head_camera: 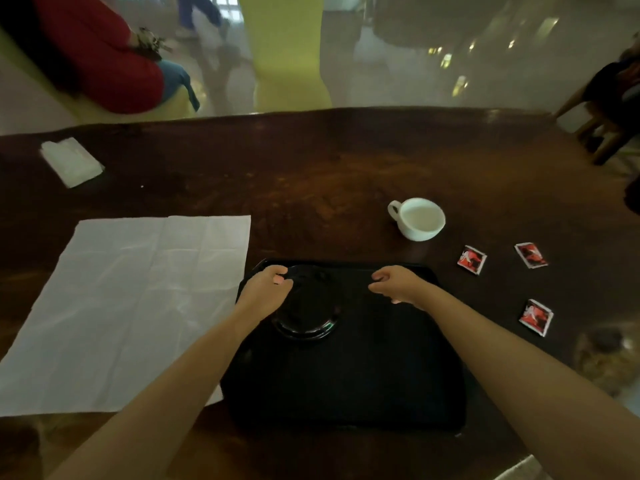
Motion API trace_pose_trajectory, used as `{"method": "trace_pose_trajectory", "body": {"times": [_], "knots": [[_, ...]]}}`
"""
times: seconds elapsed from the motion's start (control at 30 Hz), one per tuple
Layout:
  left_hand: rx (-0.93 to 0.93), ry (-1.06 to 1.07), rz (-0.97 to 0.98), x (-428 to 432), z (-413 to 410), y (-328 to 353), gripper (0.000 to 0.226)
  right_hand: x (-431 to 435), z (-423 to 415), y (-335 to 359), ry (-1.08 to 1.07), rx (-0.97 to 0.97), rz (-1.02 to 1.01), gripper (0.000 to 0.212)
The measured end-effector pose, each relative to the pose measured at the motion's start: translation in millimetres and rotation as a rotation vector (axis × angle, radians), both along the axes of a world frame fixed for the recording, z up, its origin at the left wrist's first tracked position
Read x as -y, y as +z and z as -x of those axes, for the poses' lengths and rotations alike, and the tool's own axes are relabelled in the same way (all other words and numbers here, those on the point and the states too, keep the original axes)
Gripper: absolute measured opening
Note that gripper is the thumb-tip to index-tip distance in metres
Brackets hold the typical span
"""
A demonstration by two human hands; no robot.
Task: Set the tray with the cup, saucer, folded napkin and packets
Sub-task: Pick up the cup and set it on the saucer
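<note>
Looking down from my head camera, I see a dark brown polished wooden table (311, 174) stretching across a hazy room, with a yellow-green pillar (287, 50) beyond its far edge and a seated person in a red top (93, 53) at the far left. A small folded white napkin (71, 161) lies far off to the left, and a large unfolded white paper sheet (138, 306) is spread just beside the black rectangular plastic tray (363, 375), touching its left rim. To the right of the tray, on bare wood, stands a white ceramic cup (419, 218), and nearer me lie three red-and-white square packets (471, 259) (531, 255) (535, 317), well apart from one another. On the tray's far left part sits a black round saucer (304, 313), hard to tell from the tray. My left hand (268, 289) lies over the saucer's left rim, fingers curled; whether they grip it I cannot tell. My right hand (398, 284) hovers over the tray's far part, right of the saucer, fingers loosely curled on nothing.
</note>
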State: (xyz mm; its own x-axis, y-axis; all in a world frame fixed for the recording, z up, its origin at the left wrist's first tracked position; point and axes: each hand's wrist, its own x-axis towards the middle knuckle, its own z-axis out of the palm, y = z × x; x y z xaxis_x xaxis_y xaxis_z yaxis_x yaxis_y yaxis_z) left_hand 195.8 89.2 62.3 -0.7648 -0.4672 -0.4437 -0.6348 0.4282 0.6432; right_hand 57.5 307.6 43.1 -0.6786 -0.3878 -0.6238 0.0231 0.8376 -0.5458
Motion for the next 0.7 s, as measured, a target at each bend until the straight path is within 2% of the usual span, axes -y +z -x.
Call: {"method": "trace_pose_trajectory", "body": {"times": [0.1,0.23,0.37,0.47,0.7], "knots": [[0.002,-0.193,-0.046,-9.7,41.4,19.4,0.031,-33.7,30.8,23.3,0.063,-0.086,-0.078,0.039],[0.093,-0.424,0.001,-40.9,104.7,22.2,0.038,-74.2,64.0,34.0,0.094,-0.202,-0.203,0.048],[0.187,-0.518,0.015,-68.3,154.8,9.5,0.047,-96.4,90.6,26.2,0.11,-0.249,-0.298,0.062],[0.255,-0.622,0.098,-81.4,178.7,-5.0,0.054,-101.7,102.8,10.8,0.145,-0.279,-0.365,0.071],[0.311,-0.745,0.279,-78.2,222.3,-36.2,0.061,-97.2,126.8,-32.8,0.142,-0.312,-0.317,0.08]]}}
